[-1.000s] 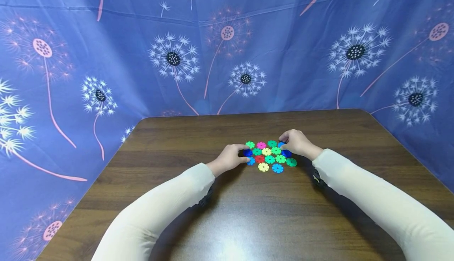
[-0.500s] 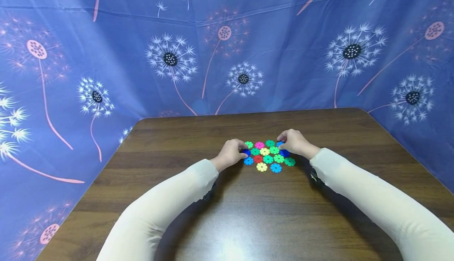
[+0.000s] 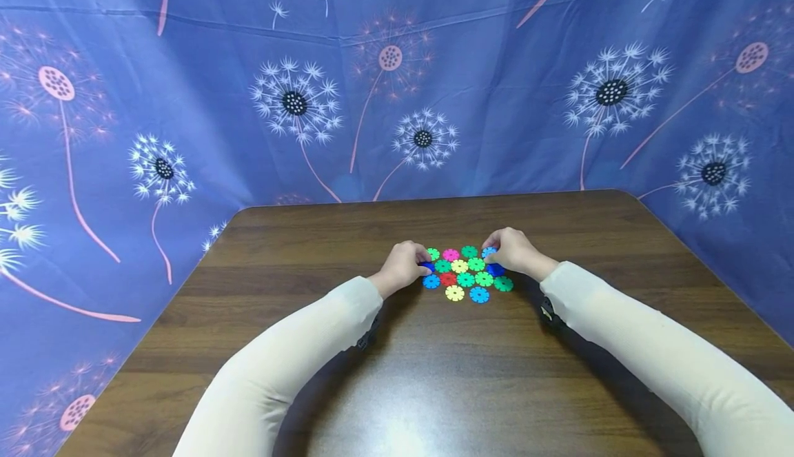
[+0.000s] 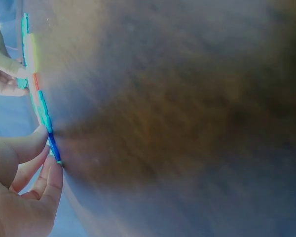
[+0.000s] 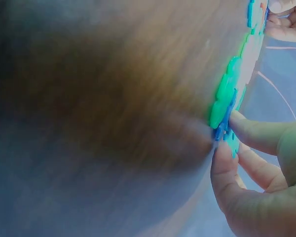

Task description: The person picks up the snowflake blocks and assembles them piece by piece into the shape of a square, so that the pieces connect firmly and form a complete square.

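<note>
Several notched interlocking plastic discs (image 3: pixel 459 266) in mixed colours lie in a flat cluster on the table. At its left end, my left hand (image 3: pixel 400 266) pinches the rim of a dark blue disc (image 3: pixel 426 267) between thumb and fingers; in the left wrist view that disc (image 4: pixel 54 147) shows edge-on between the fingertips. My right hand (image 3: pixel 516 251) is at the far right corner, thumb and fingers pinching a light blue disc (image 3: pixel 489 253). Another dark blue disc (image 3: pixel 495 270) lies just below the right thumb, partly covered by the hand.
The brown wooden table (image 3: pixel 397 374) has rounded far corners. Behind it hangs a blue cloth (image 3: pixel 360 133) printed with dandelions. Yellow (image 3: pixel 455 293) and blue (image 3: pixel 479 295) discs form the cluster's near edge, with a green disc (image 3: pixel 503 283) at the right.
My left thumb has shifted up from beside the light blue disc to the dark blue disc's rim, and the fingers have drawn closer. The right hand keeps its place. The view has turned slightly.
</note>
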Motion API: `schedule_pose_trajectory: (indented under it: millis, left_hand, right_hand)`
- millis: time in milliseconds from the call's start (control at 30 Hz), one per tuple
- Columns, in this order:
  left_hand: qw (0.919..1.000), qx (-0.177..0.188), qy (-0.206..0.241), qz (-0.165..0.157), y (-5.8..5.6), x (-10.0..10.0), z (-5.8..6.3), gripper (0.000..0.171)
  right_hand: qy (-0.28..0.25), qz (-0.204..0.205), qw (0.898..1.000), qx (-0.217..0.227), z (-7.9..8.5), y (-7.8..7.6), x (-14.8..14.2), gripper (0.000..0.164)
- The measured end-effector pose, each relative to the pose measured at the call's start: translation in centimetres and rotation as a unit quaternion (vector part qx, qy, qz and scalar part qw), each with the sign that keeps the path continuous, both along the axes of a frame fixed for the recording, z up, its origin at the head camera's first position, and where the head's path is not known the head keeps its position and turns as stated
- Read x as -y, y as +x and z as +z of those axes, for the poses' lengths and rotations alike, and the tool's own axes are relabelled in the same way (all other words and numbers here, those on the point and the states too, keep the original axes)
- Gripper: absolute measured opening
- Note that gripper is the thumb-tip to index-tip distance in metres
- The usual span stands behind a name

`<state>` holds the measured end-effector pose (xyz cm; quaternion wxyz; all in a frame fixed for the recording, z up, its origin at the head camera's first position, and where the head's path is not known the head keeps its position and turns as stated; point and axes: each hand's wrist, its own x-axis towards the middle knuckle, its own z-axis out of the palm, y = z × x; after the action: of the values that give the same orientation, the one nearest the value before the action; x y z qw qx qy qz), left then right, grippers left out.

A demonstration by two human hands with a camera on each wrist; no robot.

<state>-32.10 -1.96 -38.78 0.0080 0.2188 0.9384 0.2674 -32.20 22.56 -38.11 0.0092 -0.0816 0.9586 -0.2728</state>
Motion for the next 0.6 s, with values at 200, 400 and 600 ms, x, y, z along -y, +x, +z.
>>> schedule_pose_trajectory:
  millis: [200,400,600]
  left_hand:
    - [0.9997,0.014,0.016,0.010,-0.21,-0.17,0.02,0.035]
    - [0.9993,0.030,0.012,0.020,-0.43,-0.28,0.11,0.034]
    - [0.9990,0.036,0.008,0.026,-0.56,-0.24,0.03,0.029]
  right_hand:
    - [-0.009,-0.020,1.000,0.011,-0.15,0.11,-0.11,0.024]
    - [-0.034,-0.034,0.999,0.026,-0.15,0.23,-0.16,0.021]
    - [-0.066,-0.042,0.996,0.032,-0.32,0.36,-0.35,0.020]
